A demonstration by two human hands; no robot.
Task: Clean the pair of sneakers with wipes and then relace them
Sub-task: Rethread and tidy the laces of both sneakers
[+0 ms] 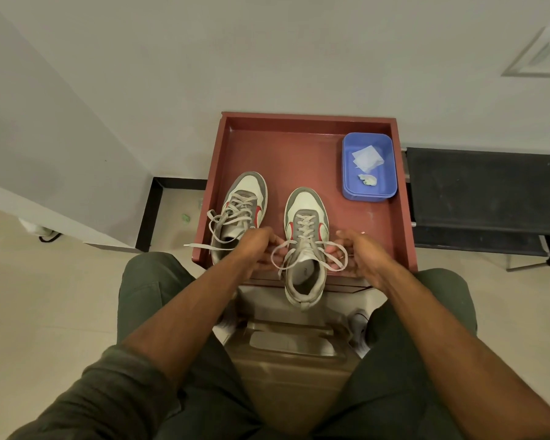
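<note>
Two grey-and-white sneakers with red side marks stand toes away from me on a red-brown tray table. The right sneaker is laced up its front, and its heel hangs over the table's near edge. My left hand pinches one loop of its grey lace on the left side. My right hand pinches the other loop on the right side. The left sneaker stands beside them with loose lace ends trailing off the table's left edge.
A blue plastic tub at the table's back right holds a flat wipe and a crumpled one. A dark bench stands to the right, white walls behind and left. My knees flank a beige stool below.
</note>
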